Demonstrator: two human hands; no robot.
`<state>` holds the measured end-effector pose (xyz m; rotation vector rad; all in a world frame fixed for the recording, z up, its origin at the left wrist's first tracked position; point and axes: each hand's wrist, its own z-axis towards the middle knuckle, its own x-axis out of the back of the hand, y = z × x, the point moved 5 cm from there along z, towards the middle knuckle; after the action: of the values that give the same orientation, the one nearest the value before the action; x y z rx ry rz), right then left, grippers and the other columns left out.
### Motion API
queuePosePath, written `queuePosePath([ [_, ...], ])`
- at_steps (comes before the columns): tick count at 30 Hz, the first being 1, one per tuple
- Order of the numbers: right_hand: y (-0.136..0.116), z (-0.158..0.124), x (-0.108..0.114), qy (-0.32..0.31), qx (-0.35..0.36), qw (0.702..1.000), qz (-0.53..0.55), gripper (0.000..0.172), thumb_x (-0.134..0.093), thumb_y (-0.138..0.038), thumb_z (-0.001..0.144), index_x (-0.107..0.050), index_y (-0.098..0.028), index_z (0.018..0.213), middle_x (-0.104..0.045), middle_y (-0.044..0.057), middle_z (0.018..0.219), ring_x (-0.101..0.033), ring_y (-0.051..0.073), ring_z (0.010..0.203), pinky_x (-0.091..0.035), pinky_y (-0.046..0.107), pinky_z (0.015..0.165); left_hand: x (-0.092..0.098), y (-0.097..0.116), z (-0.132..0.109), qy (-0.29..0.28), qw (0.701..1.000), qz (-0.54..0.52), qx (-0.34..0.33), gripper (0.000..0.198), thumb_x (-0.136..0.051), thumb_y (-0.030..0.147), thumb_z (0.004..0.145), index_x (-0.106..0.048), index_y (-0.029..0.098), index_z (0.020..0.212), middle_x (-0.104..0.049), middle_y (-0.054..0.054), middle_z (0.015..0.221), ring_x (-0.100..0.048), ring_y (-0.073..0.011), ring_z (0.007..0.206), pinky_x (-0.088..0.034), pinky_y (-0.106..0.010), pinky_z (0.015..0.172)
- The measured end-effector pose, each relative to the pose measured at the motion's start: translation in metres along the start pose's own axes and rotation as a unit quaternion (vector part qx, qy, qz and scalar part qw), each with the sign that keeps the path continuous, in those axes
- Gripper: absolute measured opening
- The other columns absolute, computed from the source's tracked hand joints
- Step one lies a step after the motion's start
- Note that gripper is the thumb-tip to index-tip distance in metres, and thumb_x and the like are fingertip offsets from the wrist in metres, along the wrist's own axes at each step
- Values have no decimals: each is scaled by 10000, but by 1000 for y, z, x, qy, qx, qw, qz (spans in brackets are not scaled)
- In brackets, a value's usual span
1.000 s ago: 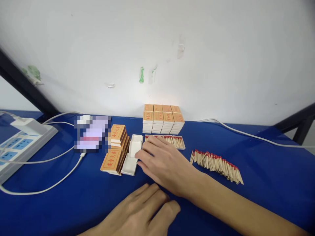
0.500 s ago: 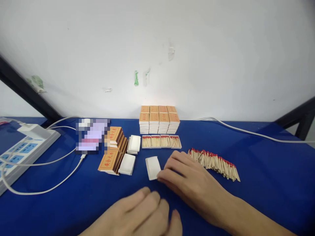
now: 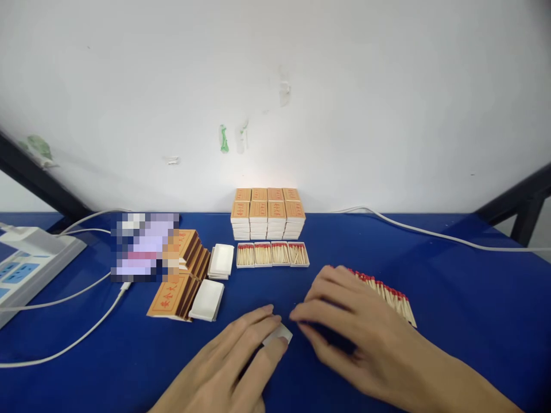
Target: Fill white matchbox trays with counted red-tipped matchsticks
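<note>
My left hand (image 3: 232, 364) lies flat on the blue table (image 3: 473, 298), fingers stretched over a small white matchbox tray (image 3: 279, 332), of which only a corner shows. My right hand (image 3: 353, 330) hovers just right of that tray, fingers spread and curved, holding nothing. A pile of loose red-tipped matches (image 3: 387, 295) lies behind my right hand. Further back stand a row of filled trays (image 3: 272, 254) and a stack of closed orange matchboxes (image 3: 267, 213).
Orange matchbox sleeves (image 3: 172, 292) and empty white trays (image 3: 207, 299) lie at the left centre. A power strip (image 3: 26, 267) with white cables (image 3: 69, 341) sits at far left. A white cable (image 3: 430, 232) runs along the wall at the right.
My right hand dragged one white tray from the left pile toward me. My left hand slid forward and now covers it. The camera view shifted slightly right.
</note>
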<state>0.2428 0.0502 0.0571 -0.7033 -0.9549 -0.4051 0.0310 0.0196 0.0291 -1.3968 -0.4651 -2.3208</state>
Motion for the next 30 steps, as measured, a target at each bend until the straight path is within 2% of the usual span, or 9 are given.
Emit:
queuePosePath([
  [3, 23, -2, 13, 32, -79, 996, -39, 152, -597, -212, 1086, -742, -245, 1054, -735, 60, 1052, -659, 239, 968, -503, 479, 954, 0, 0, -5, -5, 1000, 5, -5, 673, -462, -123, 889, -655, 86, 1499, -755, -159, 1512, -623, -310, 1548, -594, -409, 1221],
  [5, 41, -6, 17, 9, -115, 992, -48, 164, -601, -266, 1088, -748, -264, 1015, -748, 64, 1110, -686, 261, 1033, -478, 571, 1076, 2, -1, -7, -1, 1000, 0, 1, 655, -471, -120, 917, -660, 104, 1503, -738, -151, 1541, -603, -306, 1567, -583, -405, 1233],
  [7, 55, -9, 18, -24, -139, 989, -39, 170, -605, -304, 1095, -771, -297, 1056, -752, 56, 1180, -703, 269, 1097, -421, 655, 1178, 5, -2, -6, 12, 1000, -6, 8, 628, -475, -118, 930, -672, 108, 1482, -745, -145, 1533, -619, -294, 1553, -583, -385, 1231],
  [10, 66, -11, 16, -66, -152, 986, -27, 172, -628, -389, 1106, -789, -330, 1117, -741, 65, 1283, -703, 296, 1196, -360, 741, 1247, 8, -1, -4, 33, 999, -9, 8, 600, -463, -120, 927, -692, 103, 1434, -783, -142, 1469, -684, -282, 1486, -600, -358, 1203],
  [13, 65, -9, 14, -95, -154, 983, -22, 178, -636, -431, 1109, -789, -341, 1125, -728, 73, 1311, -696, 312, 1226, -364, 774, 1256, 7, 0, -3, 51, 999, -6, 11, 591, -445, -122, 927, -701, 110, 1407, -799, -138, 1436, -715, -273, 1449, -618, -347, 1177],
  [19, 64, -8, 13, -101, -158, 982, -15, 185, -628, -394, 1110, -736, -295, 998, -708, 75, 1231, -688, 286, 1110, -563, 628, 1087, 4, 0, -3, 33, 999, -24, 29, 579, -463, -105, 939, -690, 96, 1432, -753, -167, 1508, -644, -295, 1529, -604, -382, 1202],
  [23, 64, -10, 13, -96, -164, 982, -4, 197, -637, -404, 1104, -728, -294, 967, -709, 69, 1209, -687, 283, 1097, -560, 613, 1089, 1, -2, -6, 27, 998, -31, 38, 557, -481, -86, 951, -690, 95, 1435, -725, -180, 1545, -626, -308, 1547, -597, -382, 1213],
  [27, 63, -11, 20, -59, -174, 983, -4, 180, -651, -476, 1101, -746, -323, 1096, -710, 65, 1275, -680, 296, 1176, -503, 646, 1154, -3, -4, -8, 12, 999, -27, 44, 545, -494, -61, 976, -669, 99, 1468, -682, -186, 1601, -598, -309, 1573, -580, -394, 1230],
  [30, 69, -15, 27, -31, -206, 978, -22, 346, -716, -616, 1044, -729, -338, 1249, -706, 80, 1323, -664, 329, 1225, -536, 630, 1103, -2, -4, -5, 14, 998, -27, 46, 538, -476, -64, 987, -663, 96, 1466, -698, -187, 1580, -602, -288, 1570, -578, -376, 1224],
])
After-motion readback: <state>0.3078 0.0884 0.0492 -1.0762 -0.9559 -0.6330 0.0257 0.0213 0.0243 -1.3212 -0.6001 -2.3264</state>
